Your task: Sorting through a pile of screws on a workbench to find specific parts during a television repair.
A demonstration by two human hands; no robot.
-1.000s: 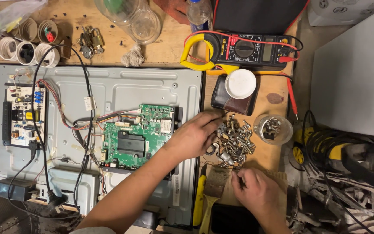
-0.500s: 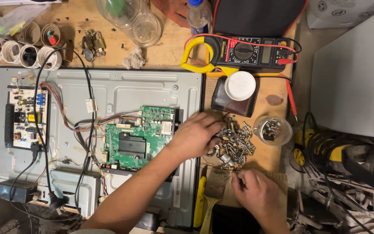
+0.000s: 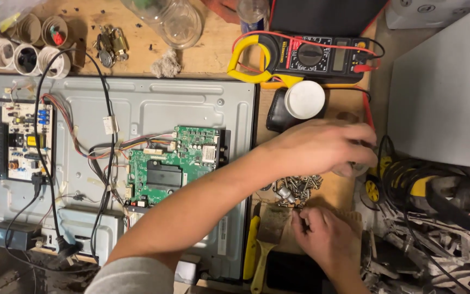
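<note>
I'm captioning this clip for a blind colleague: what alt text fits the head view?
A person's left hand reaches across a wooden bench over a pile of screws, while the right hand rests at the pile's near edge. To the left lies an opened flat-panel chassis with a green circuit board; a clamp multimeter sits behind.

A pile of screws (image 3: 296,188) lies on the workbench (image 3: 208,60) just right of the opened metal panel (image 3: 153,103), between the left hand (image 3: 322,147) above it and the right hand (image 3: 325,237) below. A green circuit board (image 3: 172,163) sits on the panel, left of the screws. Behind the left hand lies a clamp meter (image 3: 305,54), with a round white lid (image 3: 304,99) between them.
</note>
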